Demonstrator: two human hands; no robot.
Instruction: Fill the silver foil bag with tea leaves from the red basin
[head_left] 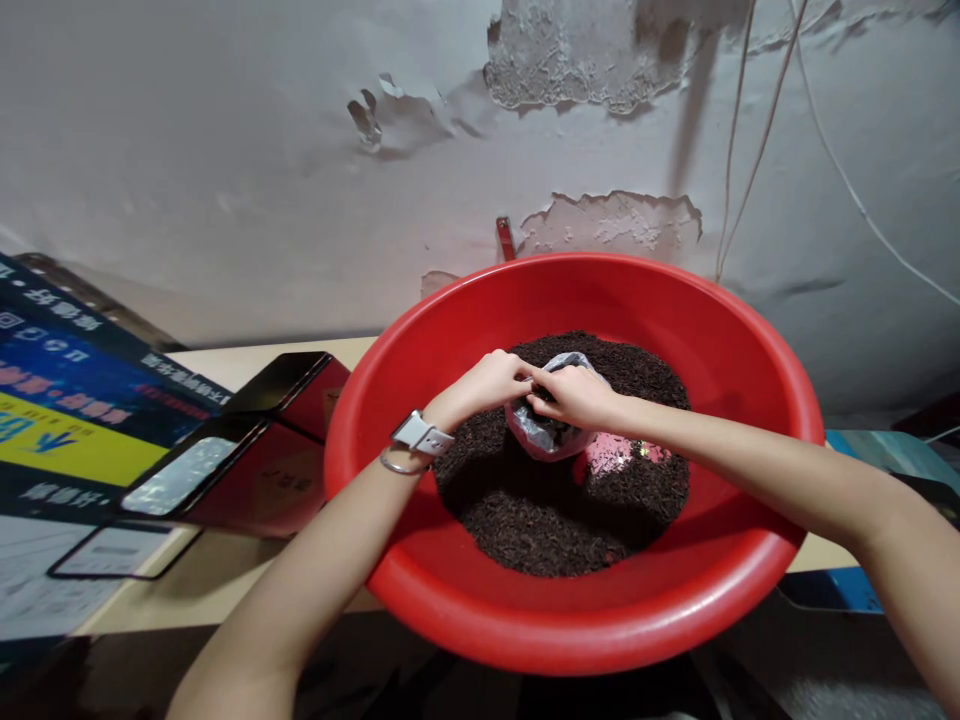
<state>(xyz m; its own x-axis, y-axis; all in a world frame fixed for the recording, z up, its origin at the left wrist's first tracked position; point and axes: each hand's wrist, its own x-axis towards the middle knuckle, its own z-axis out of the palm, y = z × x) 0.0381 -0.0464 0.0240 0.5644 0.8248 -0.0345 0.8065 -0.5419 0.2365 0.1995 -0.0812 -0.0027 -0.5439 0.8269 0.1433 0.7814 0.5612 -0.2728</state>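
A large red basin [592,625] holds a bed of dark, loose tea-like bits [540,530]. Over its middle is a clear plastic bag [550,440] with some dark bits inside. My left hand [499,380], with a white watch on the wrist, pinches at the bag's upper left rim. Reaching in from the right, my right hand [576,395] has its fingers closed at the bag's mouth, touching the left fingertips. A pink object [609,452] lies partly buried in the dark bits, just right of the bag.
Dark red boxes [281,475] stand left of the basin on a pale table [214,590]. A phone-like framed item [124,552] and a printed banner [90,400] are farther left. Behind is a peeling wall with hanging cords [757,150].
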